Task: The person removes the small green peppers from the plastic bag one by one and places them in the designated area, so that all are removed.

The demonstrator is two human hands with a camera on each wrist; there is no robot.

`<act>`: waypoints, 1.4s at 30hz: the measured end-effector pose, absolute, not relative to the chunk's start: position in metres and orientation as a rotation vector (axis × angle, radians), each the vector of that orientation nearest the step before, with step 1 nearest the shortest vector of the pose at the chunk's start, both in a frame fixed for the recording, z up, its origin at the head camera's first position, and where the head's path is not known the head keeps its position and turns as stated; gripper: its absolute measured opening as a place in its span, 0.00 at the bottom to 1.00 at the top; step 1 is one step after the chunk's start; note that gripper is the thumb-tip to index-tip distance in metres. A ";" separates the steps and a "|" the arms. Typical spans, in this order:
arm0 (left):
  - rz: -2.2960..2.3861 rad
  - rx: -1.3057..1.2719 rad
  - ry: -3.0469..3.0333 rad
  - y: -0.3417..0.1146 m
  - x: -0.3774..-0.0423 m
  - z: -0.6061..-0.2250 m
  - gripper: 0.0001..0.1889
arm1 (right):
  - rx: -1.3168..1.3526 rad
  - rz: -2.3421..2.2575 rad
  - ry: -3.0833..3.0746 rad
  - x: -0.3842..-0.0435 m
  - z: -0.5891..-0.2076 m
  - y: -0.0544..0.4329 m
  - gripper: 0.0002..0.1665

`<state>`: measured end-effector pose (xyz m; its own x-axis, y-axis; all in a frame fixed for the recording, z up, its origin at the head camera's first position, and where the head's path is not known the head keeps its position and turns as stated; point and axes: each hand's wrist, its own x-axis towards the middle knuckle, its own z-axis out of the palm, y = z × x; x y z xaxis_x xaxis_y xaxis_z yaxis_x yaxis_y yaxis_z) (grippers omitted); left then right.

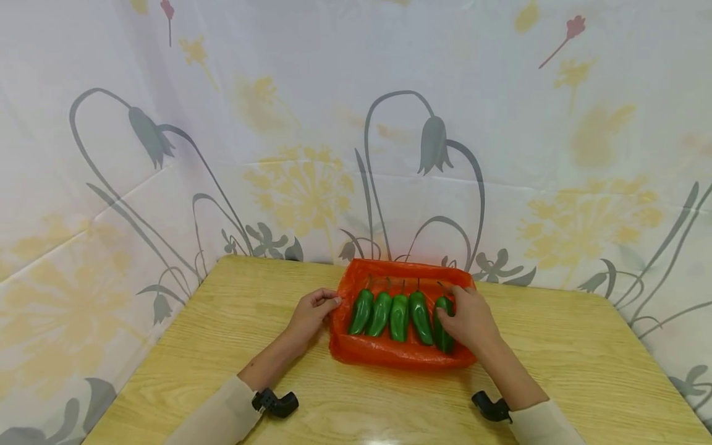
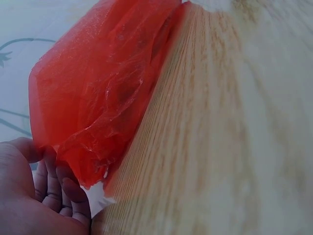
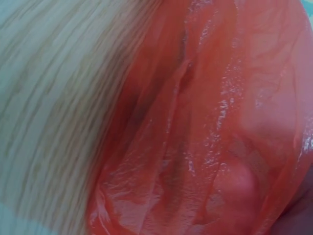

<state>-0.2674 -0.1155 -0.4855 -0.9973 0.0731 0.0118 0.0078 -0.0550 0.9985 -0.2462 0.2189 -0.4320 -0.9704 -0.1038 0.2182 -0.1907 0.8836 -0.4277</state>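
Observation:
Several green peppers (image 1: pixel 398 318) lie side by side in a box-shaped red plastic bag (image 1: pixel 389 357), stems toward the wall. My left hand (image 1: pixel 309 313) pinches the bag's left edge between thumb and fingers; the left wrist view shows that hand (image 2: pixel 44 191) at the thin red plastic (image 2: pixel 98 98). Inside the bag at its right end, my right hand (image 1: pixel 471 318) holds the rightmost green pepper (image 1: pixel 443 334), thumb on its near side. The right wrist view is mostly filled by the bag's red side (image 3: pixel 195 122), which hides the right fingers and that pepper.
The bag stands on a light wood-grain table (image 1: pixel 267 278), toward its back edge. Behind the table hangs a flower-printed cloth (image 1: pixel 334 123). A black wrist camera (image 1: pixel 275 403) sits on the left wrist and another black camera (image 1: pixel 492 406) on the right.

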 end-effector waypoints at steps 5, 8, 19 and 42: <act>2.245 0.095 2.136 -0.116 -0.268 -0.486 0.10 | 0.236 0.657 -2.903 -0.247 -0.434 0.219 0.31; 2.247 0.093 2.138 -0.116 -0.267 -0.487 0.10 | 0.242 0.651 -2.917 -0.249 -0.436 0.219 0.32; 2.236 0.099 2.146 -0.116 -0.269 -0.488 0.10 | 0.251 0.666 -2.908 -0.249 -0.440 0.218 0.36; 2.247 0.119 2.132 -0.116 -0.270 -0.490 0.09 | 0.301 0.769 -2.836 -0.242 -0.416 0.220 0.32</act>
<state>-0.2701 -0.1164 -0.4895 -0.9962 0.0829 0.0270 0.0226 -0.0537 0.9983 -0.2420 0.2205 -0.4158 -0.9618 -0.1450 0.2321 -0.2424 0.8452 -0.4764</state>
